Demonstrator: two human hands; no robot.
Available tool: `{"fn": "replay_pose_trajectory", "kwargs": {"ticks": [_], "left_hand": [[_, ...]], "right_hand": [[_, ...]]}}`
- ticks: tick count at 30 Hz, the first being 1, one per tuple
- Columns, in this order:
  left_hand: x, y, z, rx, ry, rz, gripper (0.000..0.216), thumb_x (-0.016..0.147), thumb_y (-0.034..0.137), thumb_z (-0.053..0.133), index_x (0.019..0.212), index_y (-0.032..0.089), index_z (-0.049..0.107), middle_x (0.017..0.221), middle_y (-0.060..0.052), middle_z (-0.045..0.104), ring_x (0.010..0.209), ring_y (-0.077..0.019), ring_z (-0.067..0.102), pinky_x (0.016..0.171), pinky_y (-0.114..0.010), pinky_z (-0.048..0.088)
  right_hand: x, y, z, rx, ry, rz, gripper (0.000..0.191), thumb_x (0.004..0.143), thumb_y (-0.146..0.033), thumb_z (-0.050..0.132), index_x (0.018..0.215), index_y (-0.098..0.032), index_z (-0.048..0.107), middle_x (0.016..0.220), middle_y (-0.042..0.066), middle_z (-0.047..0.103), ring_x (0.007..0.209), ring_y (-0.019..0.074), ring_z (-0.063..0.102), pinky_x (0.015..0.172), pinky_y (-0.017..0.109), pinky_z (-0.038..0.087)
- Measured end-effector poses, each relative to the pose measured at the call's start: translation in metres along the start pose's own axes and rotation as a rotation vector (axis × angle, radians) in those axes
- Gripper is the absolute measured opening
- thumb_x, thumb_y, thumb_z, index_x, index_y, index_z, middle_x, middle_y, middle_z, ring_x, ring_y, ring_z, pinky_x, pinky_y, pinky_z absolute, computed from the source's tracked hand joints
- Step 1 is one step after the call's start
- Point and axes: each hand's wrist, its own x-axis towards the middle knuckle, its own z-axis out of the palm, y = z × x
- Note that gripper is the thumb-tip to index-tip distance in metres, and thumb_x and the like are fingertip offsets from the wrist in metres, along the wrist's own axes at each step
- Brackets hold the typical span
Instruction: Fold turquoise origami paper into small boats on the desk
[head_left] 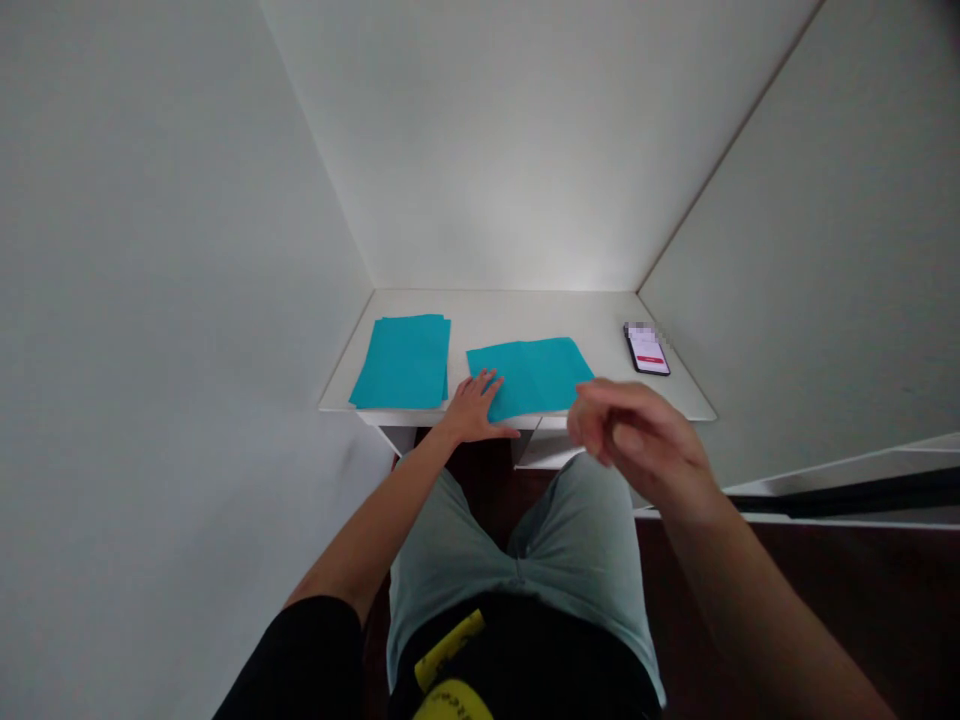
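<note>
A teal sheet of paper (536, 370) lies crosswise near the desk's front edge, with faint bends along its far edge. My left hand (474, 408) rests on the sheet's left end, fingers spread and flat, the thumb reaching along the front edge. In front of the sheet's right corner, my right hand (637, 435) is raised closer to the camera. Its fingers are curled in toward the thumb, a little blurred, and nothing shows in them. Part of the sheet's right corner is hidden behind that hand. To the left lies a stack of teal sheets (405, 362), slightly out of line.
A phone (647, 350) with a lit screen lies at the right of the white desk (487, 305). Walls (810, 250) close in the desk at the back and both sides. Under the front edge an open compartment (551, 450) shows above my knees.
</note>
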Motion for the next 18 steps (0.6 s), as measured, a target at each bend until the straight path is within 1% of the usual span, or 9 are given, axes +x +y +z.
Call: {"fn": "replay_pose_trajectory", "kwargs": {"ticks": [1, 3, 5, 6, 8, 10, 12, 15, 18], "left_hand": [[-0.008, 0.000, -0.001, 0.018, -0.027, 0.055, 0.109, 0.085, 0.069, 0.078, 0.170, 0.015, 0.036, 0.179, -0.018, 0.027, 0.167, -0.0375, 0.022, 0.136, -0.056, 0.017], [-0.021, 0.004, -0.004, 0.048, -0.045, 0.105, 0.086, 0.090, 0.044, 0.080, 0.165, 0.021, 0.046, 0.176, -0.014, 0.037, 0.164, -0.0347, 0.032, 0.135, -0.055, 0.022], [-0.025, 0.011, -0.011, 0.040, -0.030, 0.069, 0.060, 0.096, 0.018, 0.068, 0.154, 0.026, 0.061, 0.164, -0.008, 0.056, 0.154, -0.0294, 0.050, 0.131, -0.051, 0.031], [-0.025, 0.015, -0.016, 0.013, -0.014, 0.032, 0.054, 0.097, 0.012, 0.063, 0.148, 0.028, 0.066, 0.155, -0.007, 0.065, 0.145, -0.0277, 0.059, 0.127, -0.049, 0.037], [-0.024, 0.020, -0.030, -0.093, 0.061, -0.083, 0.044, 0.100, 0.015, 0.060, 0.140, 0.028, 0.072, 0.135, -0.007, 0.078, 0.125, -0.0273, 0.072, 0.115, -0.046, 0.049], [-0.023, 0.018, -0.046, -0.274, 0.201, -0.234, 0.031, 0.106, 0.028, 0.058, 0.130, 0.025, 0.077, 0.116, -0.009, 0.082, 0.109, -0.0285, 0.076, 0.102, -0.044, 0.056], [-0.025, 0.007, -0.061, -0.502, 0.399, -0.383, 0.034, 0.109, 0.043, 0.054, 0.116, 0.021, 0.080, 0.103, -0.010, 0.082, 0.100, -0.0284, 0.077, 0.095, -0.041, 0.059], [-0.033, -0.018, -0.075, -0.803, 0.692, -0.610, 0.044, 0.108, 0.056, 0.054, 0.106, 0.018, 0.076, 0.099, -0.011, 0.079, 0.096, -0.0262, 0.075, 0.086, -0.038, 0.062], [-0.044, -0.042, -0.074, -1.035, 0.815, -0.871, 0.046, 0.105, 0.061, 0.058, 0.113, 0.017, 0.070, 0.105, -0.012, 0.077, 0.088, -0.0239, 0.074, 0.065, -0.032, 0.063]], "right_hand": [[0.013, 0.024, -0.015, -0.037, 0.095, 0.056, 0.037, 0.099, -0.049, 0.067, 0.131, -0.031, 0.072, 0.077, 0.000, 0.061, 0.066, 0.0188, 0.056, 0.065, 0.035, 0.051], [0.031, 0.076, -0.050, -0.128, 0.290, 0.161, 0.032, 0.093, -0.044, 0.070, 0.121, -0.029, 0.074, 0.075, -0.002, 0.056, 0.067, 0.0168, 0.052, 0.064, 0.031, 0.048], [0.037, 0.124, -0.087, -0.217, 0.502, 0.256, 0.029, 0.088, -0.045, 0.070, 0.110, -0.027, 0.073, 0.073, -0.004, 0.051, 0.065, 0.0155, 0.048, 0.063, 0.030, 0.044], [0.037, 0.145, -0.104, -0.253, 0.615, 0.295, 0.029, 0.085, -0.047, 0.069, 0.104, -0.025, 0.071, 0.073, -0.004, 0.050, 0.063, 0.0151, 0.046, 0.061, 0.029, 0.043], [0.034, 0.178, -0.133, -0.313, 0.780, 0.341, 0.030, 0.083, -0.049, 0.068, 0.098, -0.024, 0.068, 0.073, -0.003, 0.051, 0.065, 0.0154, 0.047, 0.061, 0.029, 0.042], [0.032, 0.202, -0.149, -0.340, 0.874, 0.333, 0.030, 0.083, -0.051, 0.067, 0.095, -0.023, 0.065, 0.073, -0.003, 0.052, 0.065, 0.0157, 0.047, 0.060, 0.029, 0.040], [0.033, 0.219, -0.150, -0.387, 0.874, 0.348, 0.032, 0.085, -0.054, 0.064, 0.096, -0.023, 0.063, 0.073, -0.003, 0.053, 0.064, 0.0159, 0.047, 0.060, 0.029, 0.039], [0.041, 0.239, -0.129, -0.501, 0.722, 0.394, 0.036, 0.087, -0.056, 0.062, 0.100, -0.023, 0.065, 0.074, -0.002, 0.057, 0.066, 0.0180, 0.052, 0.067, 0.033, 0.043], [0.049, 0.252, -0.101, -0.617, 0.534, 0.445, 0.040, 0.089, -0.057, 0.059, 0.106, -0.022, 0.067, 0.079, 0.002, 0.064, 0.073, 0.0214, 0.059, 0.075, 0.037, 0.047]]}}
